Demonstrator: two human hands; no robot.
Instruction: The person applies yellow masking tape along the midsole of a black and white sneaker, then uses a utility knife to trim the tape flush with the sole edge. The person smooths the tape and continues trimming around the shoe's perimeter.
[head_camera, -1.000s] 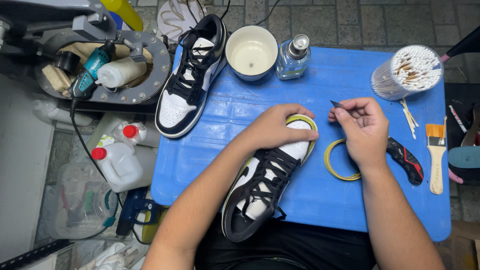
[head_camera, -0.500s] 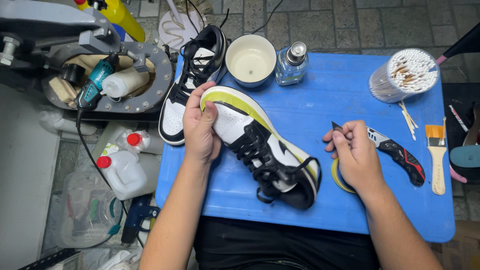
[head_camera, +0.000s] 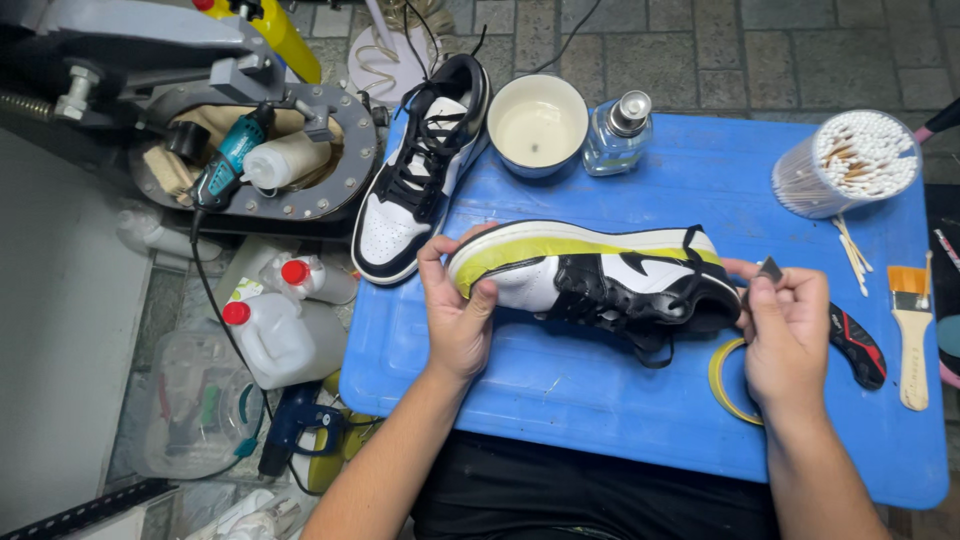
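My left hand (head_camera: 458, 312) grips the toe of the black-and-white sneaker (head_camera: 600, 278) — lying on its side on the blue table (head_camera: 600, 400); my right hand (head_camera: 790, 335) pinches a small blade (head_camera: 770, 268) at its heel.

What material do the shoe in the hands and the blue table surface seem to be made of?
Shoe: likely smooth leather or synthetic, black and white panels with a slight sheen; its masked sole edge looks yellow-green. Table: probably moulded plastic, glossy blue with ridges and scuffs.

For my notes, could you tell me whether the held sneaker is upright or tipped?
Tipped: the sneaker lies on its side, sole edge facing up, between both hands.
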